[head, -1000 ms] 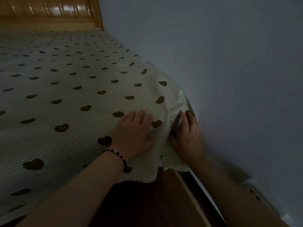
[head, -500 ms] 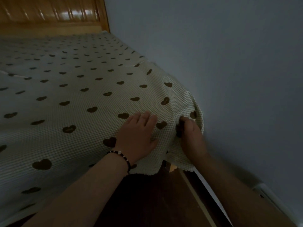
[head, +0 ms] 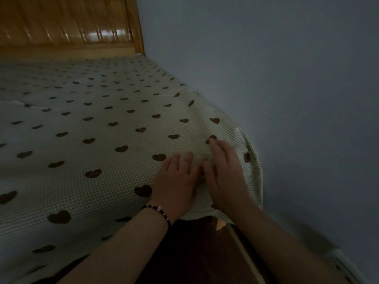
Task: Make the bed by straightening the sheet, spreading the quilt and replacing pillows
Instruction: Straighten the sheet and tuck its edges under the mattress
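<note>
Head view: sheet (head: 102, 140) corner lies under both hands' flat fingers (head: 217, 148).

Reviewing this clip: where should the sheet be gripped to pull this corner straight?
Probably the loose hem of the sheet hanging below the corner, pinched from underneath on the near side. On top it lies flat under the left hand and right hand, leaving no fold to pinch.

A glossy wooden headboard (head: 67, 27) stands at the far left, a plain bluish wall (head: 287, 78) fills the right, dark floor (head: 194, 253) lies near.
</note>
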The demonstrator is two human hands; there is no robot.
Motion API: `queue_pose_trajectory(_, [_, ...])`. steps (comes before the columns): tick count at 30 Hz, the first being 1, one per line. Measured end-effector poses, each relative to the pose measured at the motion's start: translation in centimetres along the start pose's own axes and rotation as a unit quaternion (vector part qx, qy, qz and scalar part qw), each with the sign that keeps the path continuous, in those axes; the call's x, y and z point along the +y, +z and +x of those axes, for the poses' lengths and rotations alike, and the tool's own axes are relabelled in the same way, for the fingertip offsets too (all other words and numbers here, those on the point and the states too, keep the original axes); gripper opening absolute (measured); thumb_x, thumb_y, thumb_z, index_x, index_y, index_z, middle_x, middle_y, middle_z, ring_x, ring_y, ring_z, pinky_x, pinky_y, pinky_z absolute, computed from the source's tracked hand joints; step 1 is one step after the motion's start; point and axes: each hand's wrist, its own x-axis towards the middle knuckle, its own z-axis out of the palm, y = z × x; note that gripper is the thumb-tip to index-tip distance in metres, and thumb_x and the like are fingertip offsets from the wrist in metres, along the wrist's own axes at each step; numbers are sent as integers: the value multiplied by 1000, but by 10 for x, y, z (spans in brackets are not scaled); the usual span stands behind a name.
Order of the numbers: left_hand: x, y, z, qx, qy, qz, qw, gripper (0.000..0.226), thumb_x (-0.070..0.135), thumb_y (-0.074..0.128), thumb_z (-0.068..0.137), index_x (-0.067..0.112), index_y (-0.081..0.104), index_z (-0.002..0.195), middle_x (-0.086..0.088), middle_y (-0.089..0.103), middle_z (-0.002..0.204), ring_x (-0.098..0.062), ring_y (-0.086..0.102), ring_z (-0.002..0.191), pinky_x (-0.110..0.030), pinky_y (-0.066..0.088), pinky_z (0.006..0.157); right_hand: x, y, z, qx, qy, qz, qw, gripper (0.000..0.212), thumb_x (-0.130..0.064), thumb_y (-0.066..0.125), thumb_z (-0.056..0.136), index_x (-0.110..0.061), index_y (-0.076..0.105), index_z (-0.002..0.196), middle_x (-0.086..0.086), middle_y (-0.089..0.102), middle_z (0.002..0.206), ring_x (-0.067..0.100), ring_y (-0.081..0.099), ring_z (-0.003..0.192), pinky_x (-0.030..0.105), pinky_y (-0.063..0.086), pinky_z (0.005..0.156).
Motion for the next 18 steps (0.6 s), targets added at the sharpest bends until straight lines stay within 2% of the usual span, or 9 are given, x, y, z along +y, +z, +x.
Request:
queue_pose_trajectory(2, [0, 2, 0, -6, 8, -4, 1000, 75, 39, 56, 90, 22, 19, 153, -9, 27, 157, -37, 29, 142, -45, 13, 117, 0, 11, 18, -67, -43, -16, 997, 43, -32, 34, 104, -11, 56, 136, 8, 58, 134, 20, 51, 125, 39, 36, 111])
queue_pose_trajectory(3, [-2, 1, 0, -9, 14, -6, 1000, 76, 35, 62, 87, 19, 26, 152, -9, 32, 155, -37, 34, 139, -45, 18, 116, 7, 17, 24, -102, -64, -57, 991, 42, -32, 33, 103, -12, 63, 126, 7, 64, 125, 22, 58, 116, 45, 43, 105])
queue_pose_trajectory(5, [-8, -2, -1, -4, 22, -21, 1000, 80, 31, 76, 74, 18, 41, 145, -6, 47, 146, -34, 50, 128, -43, 32, 108, 28, 25, 37, -147, -74, -156, 974, 31, -29, 46, 97, -10, 68, 109, 10, 69, 115, 28, 65, 106, 48, 53, 89])
queue_pose_trajectory(6, [-10, -3, -2, -1, 26, -30, 999, 81, 31, 78, 71, 18, 44, 144, -4, 50, 144, -31, 53, 126, -41, 34, 106, 38, 25, 41, -159, -38, -185, 969, 32, -30, 50, 94, -9, 68, 111, 11, 69, 118, 30, 64, 111, 49, 52, 89])
queue_pose_trajectory(7, [-15, -3, -3, 3, 31, -45, 998, 80, 32, 76, 73, 18, 43, 144, -3, 48, 145, -29, 51, 128, -39, 31, 107, 42, 26, 46, -167, 13, -190, 967, 40, -35, 45, 94, -11, 67, 117, 10, 66, 126, 28, 60, 119, 49, 49, 96])
queue_pose_trajectory(9, [-20, -4, -5, 3, 51, -66, 996, 77, 33, 65, 83, 20, 30, 151, -1, 35, 154, -26, 37, 140, -37, 19, 113, 46, 24, 54, -161, 106, -196, 962, 58, -42, 30, 94, -13, 59, 134, 7, 56, 142, 25, 49, 133, 46, 37, 111])
queue_pose_trajectory(11, [-28, -7, -9, -11, 50, -69, 996, 75, 37, 54, 92, 25, 14, 154, 4, 17, 161, -22, 19, 147, -36, 8, 117, 40, 24, 60, -167, 159, -221, 948, 61, -42, 28, 97, -13, 44, 148, 6, 41, 155, 23, 33, 145, 43, 22, 119])
queue_pose_trajectory(13, [-32, -12, -13, -29, 46, -66, 996, 73, 45, 47, 95, 32, 6, 154, 8, 10, 162, -22, 13, 148, -39, 7, 119, 38, 20, 64, -188, 204, -226, 934, 64, -42, 28, 99, -10, 31, 154, 8, 29, 161, 23, 21, 150, 41, 12, 123])
queue_pose_trajectory(18, [-62, -27, -35, -83, 41, -71, 993, 68, 62, 35, 95, 41, 4, 151, 10, 9, 162, -22, 11, 148, -43, 11, 119, 20, 9, 73, -249, 294, -224, 895, 69, -41, 26, 98, -5, 15, 156, 14, 13, 164, 30, 7, 152, 50, 5, 123])
